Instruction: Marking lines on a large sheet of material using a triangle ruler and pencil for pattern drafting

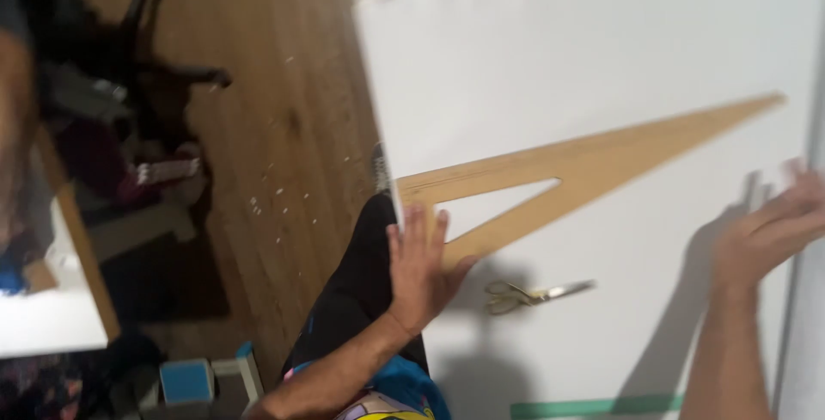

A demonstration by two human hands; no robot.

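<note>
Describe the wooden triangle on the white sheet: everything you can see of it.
The wooden triangle is a large, flat set square, light tan, with a triangular cut-out near its wide end. It lies flat on the white sheet, its long thin tip pointing up and right, its wide end at the sheet's left edge. The left hand presses on that wide end with fingers spread. The right hand is apart from it, near the sheet's right edge. Gold-handled scissors lie just below, not touching. Motion blur softens its edges.

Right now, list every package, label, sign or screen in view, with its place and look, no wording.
None can be made out. The left hand rests on a wooden triangle ruler; scissors lie below it on the white sheet.
</note>
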